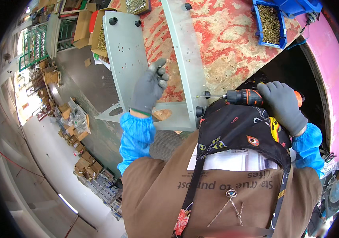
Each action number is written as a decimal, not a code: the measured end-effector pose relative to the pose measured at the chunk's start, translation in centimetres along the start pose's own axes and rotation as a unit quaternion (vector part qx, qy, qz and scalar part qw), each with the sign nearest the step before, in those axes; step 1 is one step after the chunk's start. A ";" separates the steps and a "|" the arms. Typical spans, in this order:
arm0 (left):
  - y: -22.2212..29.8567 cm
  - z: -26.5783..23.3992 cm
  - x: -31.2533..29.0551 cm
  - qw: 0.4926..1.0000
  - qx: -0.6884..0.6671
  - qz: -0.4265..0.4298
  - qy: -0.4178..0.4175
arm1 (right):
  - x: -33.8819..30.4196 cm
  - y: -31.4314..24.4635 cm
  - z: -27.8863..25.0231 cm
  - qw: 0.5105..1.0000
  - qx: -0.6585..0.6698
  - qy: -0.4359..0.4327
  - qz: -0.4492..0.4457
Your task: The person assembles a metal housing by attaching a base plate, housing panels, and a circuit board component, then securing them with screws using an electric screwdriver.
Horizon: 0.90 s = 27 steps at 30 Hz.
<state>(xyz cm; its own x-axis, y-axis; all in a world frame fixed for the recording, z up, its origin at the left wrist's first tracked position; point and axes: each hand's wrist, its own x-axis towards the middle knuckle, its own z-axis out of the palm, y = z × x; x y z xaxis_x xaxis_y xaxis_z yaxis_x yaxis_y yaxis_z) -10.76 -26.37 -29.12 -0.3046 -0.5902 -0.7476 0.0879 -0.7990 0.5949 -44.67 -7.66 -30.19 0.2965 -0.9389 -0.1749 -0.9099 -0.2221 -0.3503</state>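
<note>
A grey-gloved right hand of mine is wrapped round an orange-and-black power screwdriver. Its long bit points left, with the tip at the side panel of a pale grey sheet-metal frame, near a black rubber foot. Whether the tip touches a screw is too small to tell. Inside the frame, my left hand, also gloved in grey, is closed with its fingers curled. What it may hold is hidden. The frame's other panel, with small holes and two black feet, stands beside that hand.
The worktable has worn red paint. A blue bin of brass-coloured screws sits at its far right, near another blue bin. A cardboard box stands at the far left. Pink sheeting lines the right side.
</note>
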 end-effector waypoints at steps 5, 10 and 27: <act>-2.4 -0.1 -3.0 0.997 0.007 0.055 0.060 | 0.6 -0.5 -0.8 1.000 -0.015 0.007 -0.015; -2.7 -0.9 -5.3 0.989 0.123 0.038 0.069 | 1.1 -1.0 -1.2 0.999 0.022 -0.026 0.000; -6.1 0.4 -3.2 0.891 0.446 0.090 -0.008 | 1.0 -2.1 -1.4 0.990 0.063 -0.104 0.079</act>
<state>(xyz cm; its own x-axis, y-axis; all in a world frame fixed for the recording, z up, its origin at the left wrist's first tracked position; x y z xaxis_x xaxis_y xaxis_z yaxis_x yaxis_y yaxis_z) -10.69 -19.55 -30.29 -0.3751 -0.6923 -0.6165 -0.6490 -0.2787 0.7079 -42.91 -8.52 -28.33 0.2190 -0.8824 -0.4165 -0.9103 -0.0311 -0.4128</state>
